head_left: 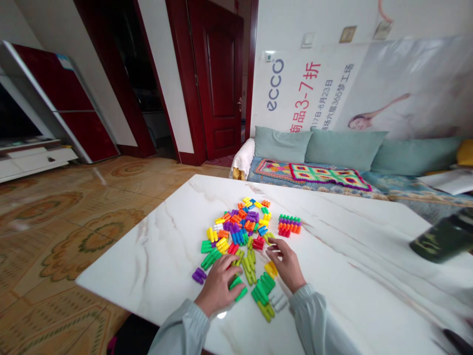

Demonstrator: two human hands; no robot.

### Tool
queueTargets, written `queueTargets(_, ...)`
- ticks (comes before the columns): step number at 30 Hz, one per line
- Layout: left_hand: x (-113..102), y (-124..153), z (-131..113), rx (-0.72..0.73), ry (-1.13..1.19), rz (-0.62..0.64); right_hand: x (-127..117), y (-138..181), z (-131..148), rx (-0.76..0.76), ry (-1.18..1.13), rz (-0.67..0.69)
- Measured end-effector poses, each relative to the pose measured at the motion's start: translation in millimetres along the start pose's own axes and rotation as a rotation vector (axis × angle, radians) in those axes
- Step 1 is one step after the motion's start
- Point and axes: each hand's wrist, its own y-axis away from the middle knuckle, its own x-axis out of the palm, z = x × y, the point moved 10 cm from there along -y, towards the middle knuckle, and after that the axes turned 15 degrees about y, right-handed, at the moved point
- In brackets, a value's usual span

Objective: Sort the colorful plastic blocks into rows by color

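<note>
Colourful plastic building pieces, each like short joined tubes, lie in a loose pile on the white marble-look table [158,246]. My left hand [218,285] is low over the near left of the pile, its fingers curved and apart. A green piece [239,289] lies by its thumb, partly hidden. My right hand [286,264] hovers at the pile's right side, thumb and index finger apart. Near its fingertips are a red piece [258,243] and a yellow-green piece [268,238]. Between the hands lie long yellow-green pieces [249,268] and green pieces [263,287].
A neat block of joined pieces [289,225] in green, purple, orange and red rows stands right of the pile. A dark green container [441,236] is at the table's right. Behind the table is a sofa with pale green cushions [345,149].
</note>
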Motion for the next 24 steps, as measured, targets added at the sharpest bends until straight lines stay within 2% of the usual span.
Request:
queueTargets(5,0.8,0.2,-0.7,0.003,0.015,0.004,-24.7,60.4,16.8,-0.103,0.292,-0.046)
queueTargets(8,0.8,0.2,-1.6,0.008,0.024,0.004,-12.4,105.6,32.7,-0.195,0.477,0.030)
queueTargets(11,0.2,0.1,-2.3,0.011,0.025,0.004,7.0,131.6,40.0,-0.204,0.613,0.075)
queueTargets(15,-0.3,0.0,-3.6,0.018,0.017,0.006,21.2,127.8,35.3,-0.135,0.615,0.045)
queueTargets(24,-0.5,0.0,-3.8,0.019,0.002,-0.008,22.7,78.6,20.4,-0.121,0.435,-0.091)
